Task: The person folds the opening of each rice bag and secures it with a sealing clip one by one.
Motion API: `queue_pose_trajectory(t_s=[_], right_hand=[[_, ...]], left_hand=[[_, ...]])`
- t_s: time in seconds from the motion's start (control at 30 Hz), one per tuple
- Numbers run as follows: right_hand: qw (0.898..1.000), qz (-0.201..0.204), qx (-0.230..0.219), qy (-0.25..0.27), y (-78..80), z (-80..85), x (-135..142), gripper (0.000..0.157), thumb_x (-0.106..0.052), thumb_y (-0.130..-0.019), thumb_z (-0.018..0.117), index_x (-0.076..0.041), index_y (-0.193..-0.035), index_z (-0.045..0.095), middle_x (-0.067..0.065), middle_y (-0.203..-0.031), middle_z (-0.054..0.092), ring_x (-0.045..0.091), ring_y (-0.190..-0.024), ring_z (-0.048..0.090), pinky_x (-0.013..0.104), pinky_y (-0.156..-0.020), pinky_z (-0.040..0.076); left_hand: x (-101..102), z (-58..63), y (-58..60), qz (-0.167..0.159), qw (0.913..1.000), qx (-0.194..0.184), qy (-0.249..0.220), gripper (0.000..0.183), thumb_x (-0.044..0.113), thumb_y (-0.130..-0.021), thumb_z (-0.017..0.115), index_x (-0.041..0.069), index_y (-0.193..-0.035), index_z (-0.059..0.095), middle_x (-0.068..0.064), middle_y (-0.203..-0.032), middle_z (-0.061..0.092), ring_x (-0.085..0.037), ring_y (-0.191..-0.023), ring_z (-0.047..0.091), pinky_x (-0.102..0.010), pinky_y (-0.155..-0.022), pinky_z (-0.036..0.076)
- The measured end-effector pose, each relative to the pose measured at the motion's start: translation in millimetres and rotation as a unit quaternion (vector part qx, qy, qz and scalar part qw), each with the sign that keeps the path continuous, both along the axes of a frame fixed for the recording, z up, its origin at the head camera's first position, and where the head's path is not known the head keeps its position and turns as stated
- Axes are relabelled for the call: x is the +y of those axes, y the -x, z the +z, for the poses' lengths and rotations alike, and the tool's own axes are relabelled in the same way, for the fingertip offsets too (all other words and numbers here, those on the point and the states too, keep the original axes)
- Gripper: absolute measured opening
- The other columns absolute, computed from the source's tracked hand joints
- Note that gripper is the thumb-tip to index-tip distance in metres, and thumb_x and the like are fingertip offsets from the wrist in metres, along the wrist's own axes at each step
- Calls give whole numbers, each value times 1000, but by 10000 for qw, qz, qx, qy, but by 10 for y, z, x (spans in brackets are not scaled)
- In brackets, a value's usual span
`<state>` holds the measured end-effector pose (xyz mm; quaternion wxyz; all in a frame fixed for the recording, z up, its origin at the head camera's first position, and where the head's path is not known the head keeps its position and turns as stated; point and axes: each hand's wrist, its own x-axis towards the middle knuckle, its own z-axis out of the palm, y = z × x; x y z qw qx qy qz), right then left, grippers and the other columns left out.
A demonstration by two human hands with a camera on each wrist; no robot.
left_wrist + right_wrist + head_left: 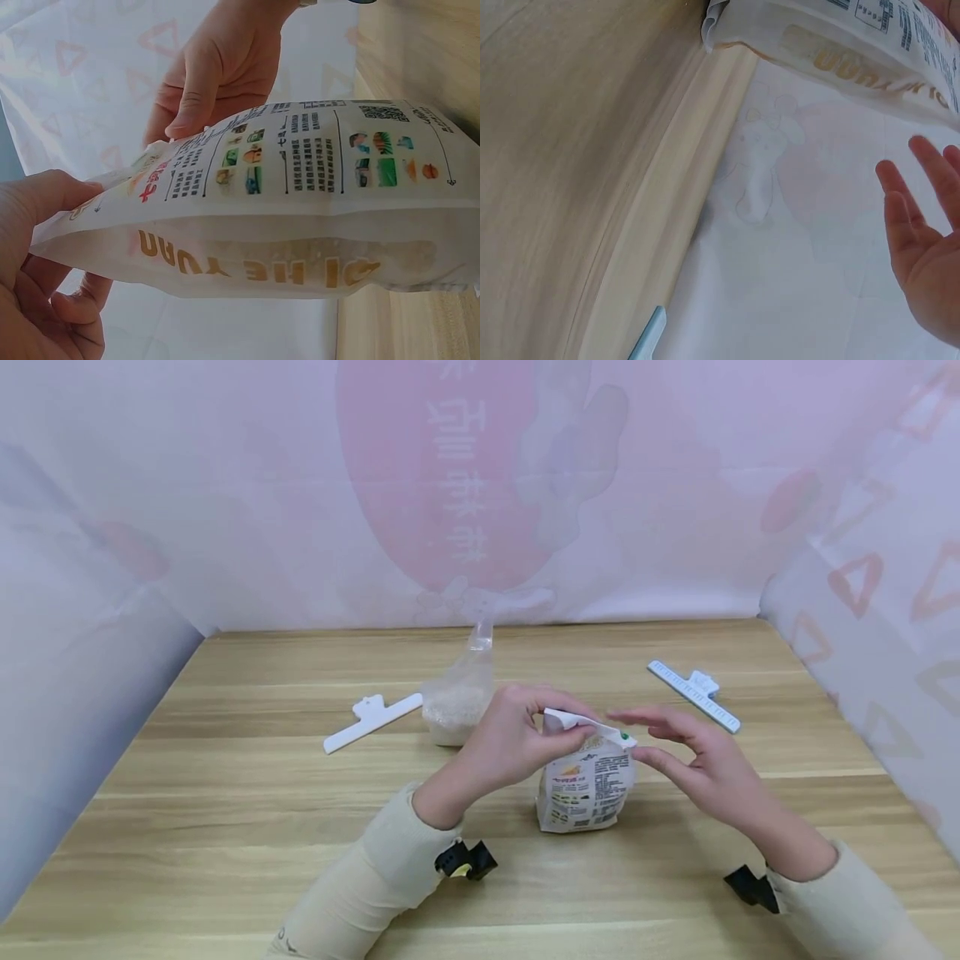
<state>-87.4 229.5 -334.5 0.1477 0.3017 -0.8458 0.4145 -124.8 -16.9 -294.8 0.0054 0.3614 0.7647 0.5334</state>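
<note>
A white printed food bag [588, 793] stands on the table with its top edge folded over. My left hand [506, 739] pinches that top edge from the left, thumb on the near side. At the bag's upper right corner is my right hand [705, 768], thumb and fingers apart. The right wrist view shows the fingers of the right hand [934, 262] spread below the bag [870, 64], holding nothing. In the left wrist view the right thumb lies close against the bag [292, 165]; contact is hard to tell. Gold lettering runs along the bag's side.
Left of the printed bag, a clear bag of whitish grains [456, 703] stands with its neck upright, partly behind my left hand. A white clip [371, 724] lies to its left. A light blue clip [695, 695] lies at the back right. Printed sheets wall the wooden table [225, 827].
</note>
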Motion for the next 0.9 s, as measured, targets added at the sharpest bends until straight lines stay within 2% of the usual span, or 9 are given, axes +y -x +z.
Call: queue_pose_trajectory(t_s=[0.1,0.17,0.33,0.57,0.67,0.9], right_hand=[[9997,25,-262,-22,11,4,53,56,12,-84,69,-9,-134,57,2,-144,56,0,-125,55,13,-97,47],[9994,-46,-336,-20,20,2,86,56,12,-84,69,-8,-134,55,3,-147,51,0,-123,55,13,-97,47],[9989,-286,-371,85,70,9,168,52,13,-84,69,-5,-131,57,1,-139,54,1,-117,55,10,-94,48],[9968,-604,-497,173,182,40,305,54,12,-86,68,-6,-135,56,-4,-128,58,0,-116,55,7,-95,45],[9963,-669,-461,289,246,48,371,49,13,-85,68,-3,-130,60,-3,-128,61,-1,-115,56,6,-94,45],[9940,-842,-531,455,420,42,545,36,12,-86,67,4,-121,63,-18,-125,59,-3,-114,55,5,-89,47]], left_hand=[[-4,4,-4,64,10000,13,29,10,5,-87,74,5,-96,78,-7,-98,78,-1,-76,62,-15,-54,44],[-5,3,-4,72,10000,11,44,10,6,-87,74,6,-96,78,-7,-98,78,-1,-78,63,-15,-55,44],[3,4,-6,71,10000,-30,46,9,6,-87,74,6,-96,78,-7,-98,78,-1,-78,62,-16,-53,42],[23,7,-11,103,9998,-135,66,9,5,-87,74,5,-95,78,-7,-99,78,-1,-79,63,-15,-51,40],[30,10,-12,104,9997,-199,75,9,5,-87,74,5,-95,78,-8,-99,77,0,-78,63,-15,-52,42],[29,9,-6,55,9997,-217,28,9,5,-88,74,5,-95,78,-9,-99,77,1,-71,60,-15,-50,39]])
